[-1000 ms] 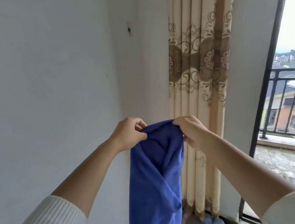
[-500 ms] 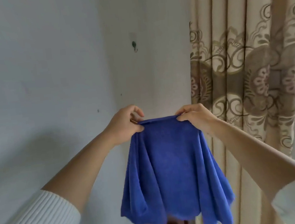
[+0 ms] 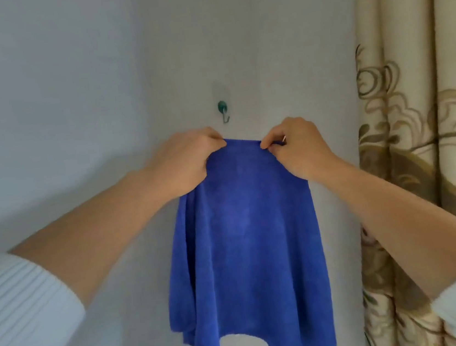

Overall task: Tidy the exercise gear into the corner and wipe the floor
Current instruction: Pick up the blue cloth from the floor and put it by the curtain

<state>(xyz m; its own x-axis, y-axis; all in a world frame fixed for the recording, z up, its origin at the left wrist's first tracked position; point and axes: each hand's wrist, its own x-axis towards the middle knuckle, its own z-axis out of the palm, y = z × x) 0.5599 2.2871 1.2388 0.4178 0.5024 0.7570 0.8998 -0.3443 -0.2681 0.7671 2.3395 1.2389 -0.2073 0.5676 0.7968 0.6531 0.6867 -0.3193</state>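
A blue cloth (image 3: 247,242) hangs down in front of the white corner wall, held up by its top edge. My left hand (image 3: 185,160) pinches the left end of that edge and my right hand (image 3: 295,147) pinches the right end. The stretched edge sits just below a small green wall hook (image 3: 223,110), apart from it. No exercise gear is in view.
A beige patterned curtain (image 3: 425,148) hangs at the right, close beside my right forearm. White walls meet in a corner behind the cloth. The floor is out of view.
The view has closed in on the wall and risen. Both hands have lifted the cloth's top edge up near the hook. The pink and blue gear on the floor has left the view.
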